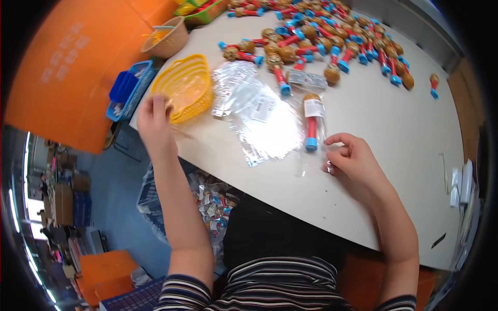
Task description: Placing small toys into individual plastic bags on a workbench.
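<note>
My left hand [156, 122] is at the near left rim of a yellow plastic basket [199, 106], slightly blurred. Its fingers are curled together, and what they hold, if anything, is hidden. On the table lies a clear plastic bag [302, 167] with a rattle-like toy [312, 127] inside: brown round head, red handle, blue end, white label. At the bag's right edge my right hand [348, 157] has thumb and fingers pinched on the film. Left of the toy are flat silvery and clear bags [264, 135], overlapping.
Many similar toys [311, 39] are heaped at the table's far side; one [434, 86] lies apart at right. A tan basket [168, 39] and a blue basket [136, 88] stand at left. Below the table edge, a bin holds packed toys [212, 207]. Papers [465, 181] line the right edge.
</note>
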A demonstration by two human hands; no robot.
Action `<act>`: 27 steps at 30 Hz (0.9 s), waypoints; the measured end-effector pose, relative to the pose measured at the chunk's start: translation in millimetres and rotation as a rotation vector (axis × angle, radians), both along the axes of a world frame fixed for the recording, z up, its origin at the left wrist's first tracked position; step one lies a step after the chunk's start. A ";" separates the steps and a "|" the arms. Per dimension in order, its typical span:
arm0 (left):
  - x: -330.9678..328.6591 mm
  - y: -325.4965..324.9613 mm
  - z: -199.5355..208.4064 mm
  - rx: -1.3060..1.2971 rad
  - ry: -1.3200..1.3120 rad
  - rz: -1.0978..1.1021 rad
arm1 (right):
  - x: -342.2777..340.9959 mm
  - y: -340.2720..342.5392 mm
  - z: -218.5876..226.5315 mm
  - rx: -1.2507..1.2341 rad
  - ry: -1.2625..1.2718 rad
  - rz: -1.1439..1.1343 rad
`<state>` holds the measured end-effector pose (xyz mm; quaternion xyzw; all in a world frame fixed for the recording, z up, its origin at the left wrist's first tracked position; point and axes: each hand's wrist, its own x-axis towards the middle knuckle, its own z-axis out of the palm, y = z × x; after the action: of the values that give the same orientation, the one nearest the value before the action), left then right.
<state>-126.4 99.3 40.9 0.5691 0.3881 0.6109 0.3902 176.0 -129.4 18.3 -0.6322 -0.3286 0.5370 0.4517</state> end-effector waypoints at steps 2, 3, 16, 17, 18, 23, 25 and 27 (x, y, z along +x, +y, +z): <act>-15.5 63.9 0.6 0.207 0.349 0.194 | -6.5 -0.3 3.5 0.016 -0.049 -0.026; -33.5 98.2 -9.4 0.317 0.589 0.282 | -7.6 1.0 1.5 0.033 -0.060 0.000; 46.5 -27.2 7.2 0.461 0.888 0.025 | 11.3 8.1 -3.3 0.001 -0.159 0.087; 60.7 -55.1 -7.8 0.474 0.836 -0.148 | 14.0 7.6 -4.3 0.004 -0.166 0.094; 75.0 -82.6 -15.0 0.485 0.804 -0.250 | 13.7 7.2 -5.0 0.010 -0.170 0.111; 118.7 -140.7 -53.5 0.193 0.679 -0.483 | 6.5 3.3 -7.1 0.058 -0.163 0.052; 123.4 -141.7 -65.1 0.168 0.627 -0.474 | 6.3 1.3 -5.3 0.088 -0.155 0.040; 124.0 -139.9 -73.5 0.120 0.553 -0.468 | 8.2 1.1 -3.3 0.019 -0.410 0.069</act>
<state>-2.4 -40.5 -32.7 0.8080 0.3018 0.3496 0.3657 184.1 -128.4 15.0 -0.7124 -0.4401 0.4089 0.3627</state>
